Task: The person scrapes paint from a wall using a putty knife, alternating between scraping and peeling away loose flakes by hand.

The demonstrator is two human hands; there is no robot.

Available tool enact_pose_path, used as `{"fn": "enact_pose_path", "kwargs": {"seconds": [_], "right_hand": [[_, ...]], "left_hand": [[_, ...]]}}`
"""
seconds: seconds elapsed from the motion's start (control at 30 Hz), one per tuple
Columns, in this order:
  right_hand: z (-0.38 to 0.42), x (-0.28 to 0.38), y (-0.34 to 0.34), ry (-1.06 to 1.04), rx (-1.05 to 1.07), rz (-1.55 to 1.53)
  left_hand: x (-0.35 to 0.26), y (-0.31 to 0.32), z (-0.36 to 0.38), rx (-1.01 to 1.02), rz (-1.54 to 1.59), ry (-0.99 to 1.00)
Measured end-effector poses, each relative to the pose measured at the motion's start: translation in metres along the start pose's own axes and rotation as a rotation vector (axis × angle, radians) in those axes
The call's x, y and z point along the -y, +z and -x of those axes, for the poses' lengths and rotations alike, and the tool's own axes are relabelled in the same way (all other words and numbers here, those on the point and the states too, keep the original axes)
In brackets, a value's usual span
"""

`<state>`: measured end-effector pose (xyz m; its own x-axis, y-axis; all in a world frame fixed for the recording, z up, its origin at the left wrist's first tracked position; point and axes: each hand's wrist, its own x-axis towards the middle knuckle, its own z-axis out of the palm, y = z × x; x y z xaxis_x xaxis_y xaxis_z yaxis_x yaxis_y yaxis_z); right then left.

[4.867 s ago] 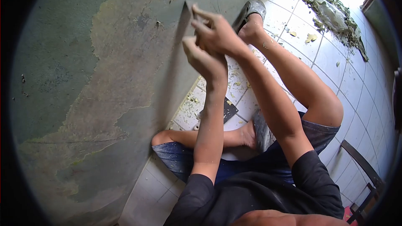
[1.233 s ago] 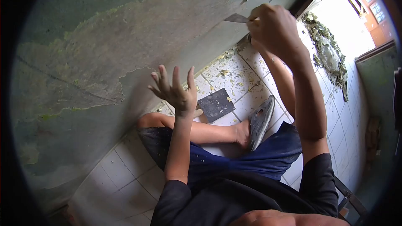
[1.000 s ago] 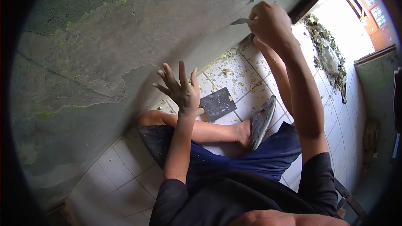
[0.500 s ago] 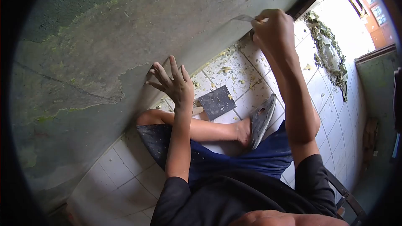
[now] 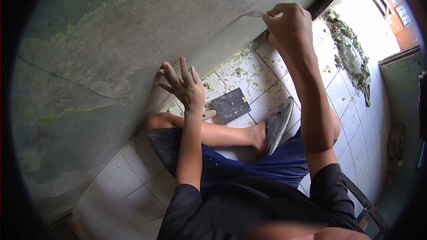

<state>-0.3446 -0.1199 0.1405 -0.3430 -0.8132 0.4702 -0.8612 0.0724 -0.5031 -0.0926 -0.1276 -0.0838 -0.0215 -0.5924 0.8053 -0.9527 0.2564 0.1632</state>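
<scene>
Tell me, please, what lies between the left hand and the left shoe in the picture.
In the head view, a dark board lies between the left hand and the left shoe, on the tiled floor.

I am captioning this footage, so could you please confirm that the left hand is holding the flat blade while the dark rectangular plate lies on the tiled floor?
Not quite: the right hand holds the flat blade, as the head view shows; the left hand is open, its fingers spread. The dark rectangular plate does lie on the tiled floor.
</scene>
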Motion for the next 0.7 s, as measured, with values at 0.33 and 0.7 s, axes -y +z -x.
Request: {"fn": "enact_pose_path", "kwargs": {"seconds": [0.33, 0.7], "right_hand": [[0.0, -0.017, 0.034, 0.102, 0.204, 0.263], [0.011, -0.015, 0.009, 0.063, 0.058, 0.061]], "left_hand": [[-0.001, -0.001, 0.006, -0.042, 0.045, 0.014], [0.0, 0.001, 0.004, -0.046, 0.04, -0.001]]}}
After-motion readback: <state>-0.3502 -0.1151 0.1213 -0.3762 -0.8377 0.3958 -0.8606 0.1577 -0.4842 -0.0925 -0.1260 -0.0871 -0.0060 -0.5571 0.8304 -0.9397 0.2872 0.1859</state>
